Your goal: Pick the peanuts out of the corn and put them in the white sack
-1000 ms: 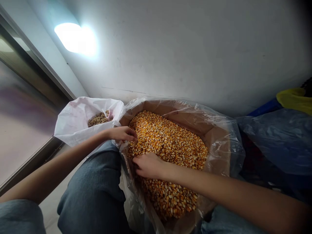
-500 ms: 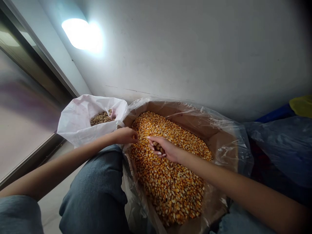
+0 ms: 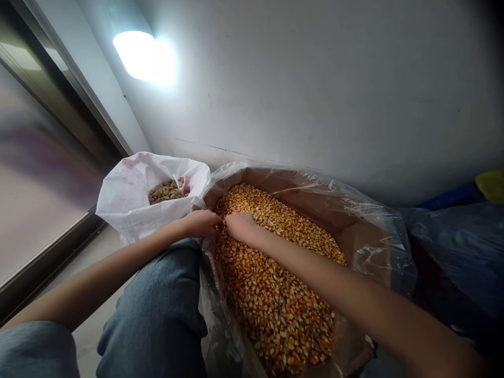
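Orange and yellow corn kernels (image 3: 283, 294) fill much of a brown box lined with clear plastic (image 3: 366, 247). Over the kernels' left edge, my left hand (image 3: 205, 224) has its fingers curled together; what they hold is too small to name. My right hand (image 3: 240, 227) is closed beside it, back upward, its fingertips close to those of my left hand. Its palm is hidden. A white sack (image 3: 129, 210) stands open to the left of the box, with brown nuts or beans (image 3: 168, 191) inside.
A pale wall (image 3: 315, 94) with a bright lamp (image 3: 145, 58) rises behind the box. My knee in blue-grey cloth (image 3: 157, 315) is left of the box. Dark plastic (image 3: 460, 247) and a yellow item (image 3: 492, 186) lie at the right. A metal-edged frame runs along the left.
My right hand has moved left to my left hand and turned its palm down, hiding the brown pieces seen in it before. The view has shifted slightly.
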Available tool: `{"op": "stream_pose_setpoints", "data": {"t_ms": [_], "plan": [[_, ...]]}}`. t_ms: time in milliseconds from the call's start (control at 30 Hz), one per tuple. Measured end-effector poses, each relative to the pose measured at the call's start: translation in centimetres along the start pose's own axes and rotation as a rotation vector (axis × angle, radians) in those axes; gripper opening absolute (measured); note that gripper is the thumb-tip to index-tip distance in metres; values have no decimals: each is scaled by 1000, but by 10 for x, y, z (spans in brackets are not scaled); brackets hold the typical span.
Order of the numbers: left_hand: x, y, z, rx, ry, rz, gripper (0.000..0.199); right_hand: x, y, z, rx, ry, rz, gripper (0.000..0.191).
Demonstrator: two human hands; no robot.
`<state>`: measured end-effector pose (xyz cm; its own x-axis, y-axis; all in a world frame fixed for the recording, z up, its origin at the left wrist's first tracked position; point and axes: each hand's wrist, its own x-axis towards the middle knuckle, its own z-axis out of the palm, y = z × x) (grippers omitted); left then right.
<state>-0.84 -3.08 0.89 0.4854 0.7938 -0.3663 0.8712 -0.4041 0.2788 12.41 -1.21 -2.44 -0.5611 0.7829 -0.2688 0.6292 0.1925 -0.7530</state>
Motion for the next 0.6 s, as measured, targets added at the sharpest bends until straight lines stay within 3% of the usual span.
{"op": "stream_pose_setpoints", "data": {"t_ms": [100,200,367,467,533,600], "plan": [[-1,-4,-6,-332,19,8,24,-1,2,-10,-175,38,95,18],[-2,-8,-10,-898,22,-20,26,-8,7,-33,-119,-53,114,10],[-4,-15,-7,-1788,-21,73,17,-20,19,-63,731,-228,104,18],[-6,-19,-4,-2069,-49,81,21,-20,24,-63,1027,-238,75,14],[-7,-20,-4,-2156,-50,40,27,-16,26,-57,1041,-208,77,17],[-8,-19,-5,-2167,-41,-21,30,-9,25,-50,911,-142,90,23]]}}
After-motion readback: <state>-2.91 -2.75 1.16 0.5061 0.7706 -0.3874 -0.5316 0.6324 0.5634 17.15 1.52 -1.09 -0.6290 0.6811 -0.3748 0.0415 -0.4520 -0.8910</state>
